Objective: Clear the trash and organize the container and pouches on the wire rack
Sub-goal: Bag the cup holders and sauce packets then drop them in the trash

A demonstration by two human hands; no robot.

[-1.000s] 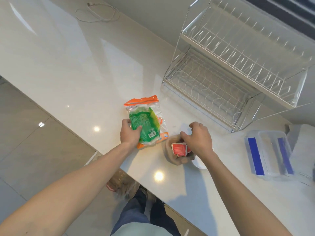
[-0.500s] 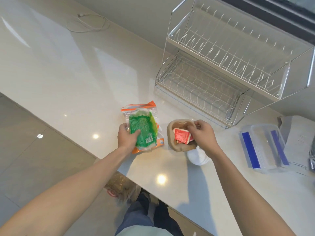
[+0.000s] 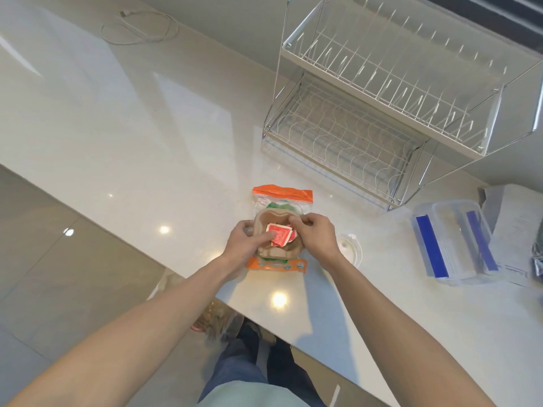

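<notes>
Right now the brown pulp tray (image 3: 277, 250) w/ red sauce packets (image 3: 278, 235) sits on top of the orange-edged pouch (image 3: 282, 194), near the counter (image 3: 147, 136) front edge. My left hand (image 3: 245, 245) has its grip curled round the tray's left side, thumb pressing the packets; my right hand (image 3: 317, 237) pinches the tray's far-right rim. Wire rack (image 3: 382, 118) stands well apart behind, both shelves bare; clear container (image 3: 454, 239) w/ blue clips off to the right. Risk, imo: tray tilts when I lift, packets slide out, or the slick pouch underneath drags toward the edge.
</notes>
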